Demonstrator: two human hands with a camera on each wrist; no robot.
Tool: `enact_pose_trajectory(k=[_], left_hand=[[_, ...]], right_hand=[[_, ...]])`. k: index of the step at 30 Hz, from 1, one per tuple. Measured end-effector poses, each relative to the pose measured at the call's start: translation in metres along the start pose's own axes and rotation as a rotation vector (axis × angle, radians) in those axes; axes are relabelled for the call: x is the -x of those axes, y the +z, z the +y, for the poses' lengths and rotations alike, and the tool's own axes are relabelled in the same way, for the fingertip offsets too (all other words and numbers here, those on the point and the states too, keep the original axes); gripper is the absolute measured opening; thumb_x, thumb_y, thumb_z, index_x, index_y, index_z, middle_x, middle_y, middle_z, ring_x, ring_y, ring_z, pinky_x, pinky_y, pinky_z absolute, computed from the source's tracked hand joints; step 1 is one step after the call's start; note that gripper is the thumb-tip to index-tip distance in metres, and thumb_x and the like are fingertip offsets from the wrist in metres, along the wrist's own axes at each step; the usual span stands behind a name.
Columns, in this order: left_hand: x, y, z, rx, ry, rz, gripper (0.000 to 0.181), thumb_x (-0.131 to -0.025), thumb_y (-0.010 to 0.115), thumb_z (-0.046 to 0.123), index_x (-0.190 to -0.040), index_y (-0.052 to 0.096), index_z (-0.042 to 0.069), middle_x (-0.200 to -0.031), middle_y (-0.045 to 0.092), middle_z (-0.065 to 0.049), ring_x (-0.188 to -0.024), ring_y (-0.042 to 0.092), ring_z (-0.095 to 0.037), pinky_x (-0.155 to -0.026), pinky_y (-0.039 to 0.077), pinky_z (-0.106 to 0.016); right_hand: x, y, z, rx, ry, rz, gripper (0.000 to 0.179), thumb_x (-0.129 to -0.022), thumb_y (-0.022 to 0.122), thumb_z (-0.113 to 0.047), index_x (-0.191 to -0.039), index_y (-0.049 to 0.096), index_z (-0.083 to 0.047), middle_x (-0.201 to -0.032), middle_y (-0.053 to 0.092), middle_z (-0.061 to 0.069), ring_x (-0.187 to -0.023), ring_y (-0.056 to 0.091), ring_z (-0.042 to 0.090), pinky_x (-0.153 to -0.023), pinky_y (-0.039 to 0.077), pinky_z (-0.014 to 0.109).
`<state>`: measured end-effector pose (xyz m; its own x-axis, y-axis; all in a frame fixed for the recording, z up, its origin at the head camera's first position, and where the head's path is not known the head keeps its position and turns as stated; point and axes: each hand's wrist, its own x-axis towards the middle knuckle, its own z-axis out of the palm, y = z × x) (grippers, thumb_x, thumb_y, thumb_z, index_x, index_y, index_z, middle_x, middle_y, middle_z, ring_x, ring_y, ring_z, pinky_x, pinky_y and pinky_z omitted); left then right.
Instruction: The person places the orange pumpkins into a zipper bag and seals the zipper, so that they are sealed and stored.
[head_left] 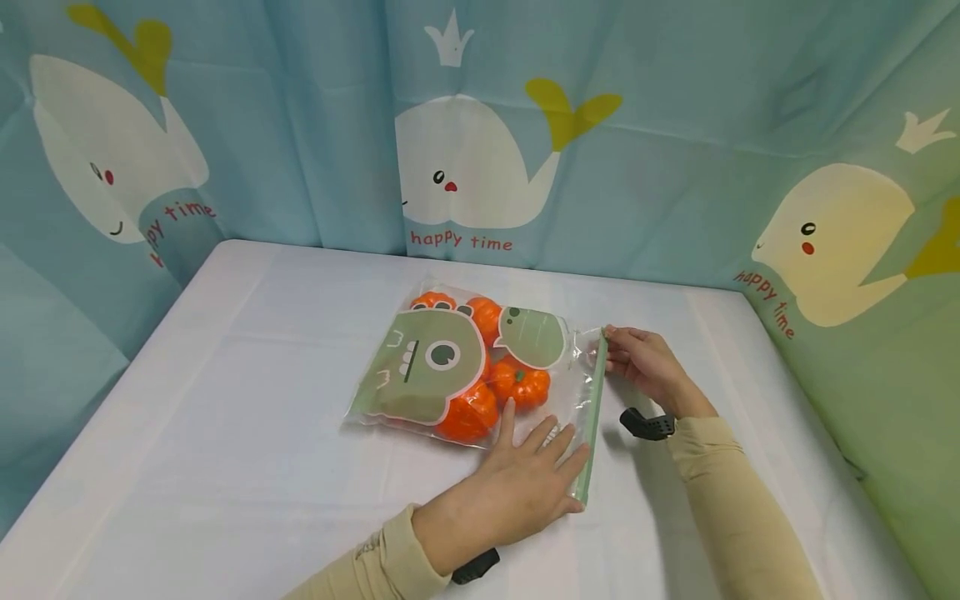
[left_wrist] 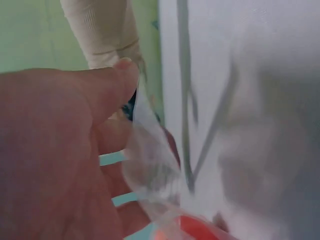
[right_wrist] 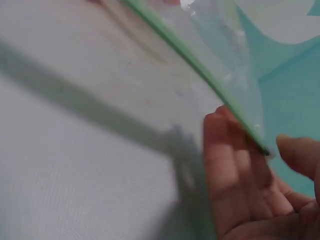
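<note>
A clear zip bag [head_left: 573, 392] with a green monster print lies on the white table, several orange toy pumpkins [head_left: 519, 383] inside. My left hand [head_left: 510, 492] rests on its near side with straight, spread fingers. The left thumb touches the near end of the green zip strip [head_left: 596, 417]; in the left wrist view the thumb [left_wrist: 115, 82] meets the clear film [left_wrist: 152, 160]. At the far end of the strip, my right hand [head_left: 648, 367] holds the bag's corner. The right wrist view has the strip end [right_wrist: 255, 140] between thumb and fingers.
The white table [head_left: 225, 417] extends around the bag. A light blue curtain [head_left: 315, 150] with whale prints stands behind it and along the sides. A black wrist device [head_left: 647, 425] sits by the right cuff, another [head_left: 476, 567] below the left cuff.
</note>
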<state>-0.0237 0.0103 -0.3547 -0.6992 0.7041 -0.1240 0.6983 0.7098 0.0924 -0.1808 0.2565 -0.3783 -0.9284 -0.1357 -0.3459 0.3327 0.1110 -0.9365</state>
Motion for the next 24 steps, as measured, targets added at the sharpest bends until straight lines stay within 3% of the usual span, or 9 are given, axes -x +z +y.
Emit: enact_pose_trajectory(k=[7,9,11,13,17,21,24], left_hand=[[-0.002,0.005,-0.007,0.003,-0.019,0.028,0.066,-0.1,0.04,0.058,-0.155,0.034,0.02,-0.161,0.033,-0.003,-0.151,0.028,-0.022,-0.119,0.014,-0.066],[-0.002,0.005,-0.008,0.012,-0.017,0.032,0.067,-0.1,0.041,0.058,-0.155,0.034,0.02,-0.161,0.033,-0.003,-0.151,0.028,-0.022,-0.119,0.014,-0.066],[-0.003,0.005,-0.01,0.022,-0.016,0.035,0.068,-0.1,0.042,0.058,-0.155,0.033,0.02,-0.162,0.032,-0.003,-0.151,0.028,-0.022,-0.119,0.013,-0.066],[-0.003,0.005,-0.011,0.022,-0.016,0.046,0.068,-0.099,0.042,0.058,-0.155,0.034,0.02,-0.161,0.033,-0.002,-0.151,0.028,-0.022,-0.119,0.014,-0.065],[-0.002,0.003,-0.015,0.057,-0.002,0.06,0.067,-0.1,0.042,0.058,-0.155,0.034,0.021,-0.162,0.032,-0.002,-0.151,0.027,-0.02,-0.12,0.015,-0.063],[0.004,-0.002,-0.024,0.169,0.009,0.088,0.065,-0.101,0.043,0.054,-0.155,0.034,0.021,-0.163,0.03,0.0,-0.152,0.024,-0.02,-0.121,0.015,-0.063],[0.013,-0.008,-0.039,0.243,-0.02,0.161,0.064,-0.102,0.044,0.051,-0.156,0.032,0.019,-0.163,0.028,-0.001,-0.153,0.022,-0.022,-0.121,0.013,-0.062]], right_hand=[[0.018,0.005,0.013,0.081,0.082,-0.302,0.03,-0.103,0.052,-0.018,-0.122,0.051,0.005,-0.094,0.071,0.001,-0.083,0.072,0.013,-0.08,0.06,0.032],[0.022,0.007,0.016,0.081,0.095,-0.345,0.024,-0.102,0.054,-0.015,-0.118,0.053,0.004,-0.093,0.071,0.003,-0.083,0.073,0.014,-0.081,0.06,0.034],[0.024,0.009,0.017,0.093,0.079,-0.333,0.022,-0.102,0.055,-0.014,-0.115,0.054,0.003,-0.092,0.071,0.003,-0.082,0.072,0.013,-0.079,0.06,0.033],[0.025,0.011,0.015,0.107,0.055,-0.272,0.023,-0.101,0.056,-0.015,-0.114,0.053,0.004,-0.09,0.071,0.001,-0.077,0.07,0.011,-0.075,0.061,0.029],[0.023,0.012,0.012,0.151,0.018,-0.152,0.037,-0.102,0.054,-0.018,-0.125,0.046,0.01,-0.089,0.068,-0.002,-0.072,0.066,0.008,-0.07,0.058,0.022],[0.024,0.013,0.009,0.201,-0.011,-0.097,0.049,-0.104,0.051,-0.02,-0.139,0.037,0.013,-0.103,0.067,0.003,-0.084,0.067,0.007,-0.078,0.059,0.024],[0.031,0.015,0.007,0.306,-0.083,-0.04,0.052,-0.104,0.048,-0.022,-0.142,0.036,0.011,-0.12,0.062,0.017,-0.101,0.067,0.017,-0.09,0.058,0.032]])
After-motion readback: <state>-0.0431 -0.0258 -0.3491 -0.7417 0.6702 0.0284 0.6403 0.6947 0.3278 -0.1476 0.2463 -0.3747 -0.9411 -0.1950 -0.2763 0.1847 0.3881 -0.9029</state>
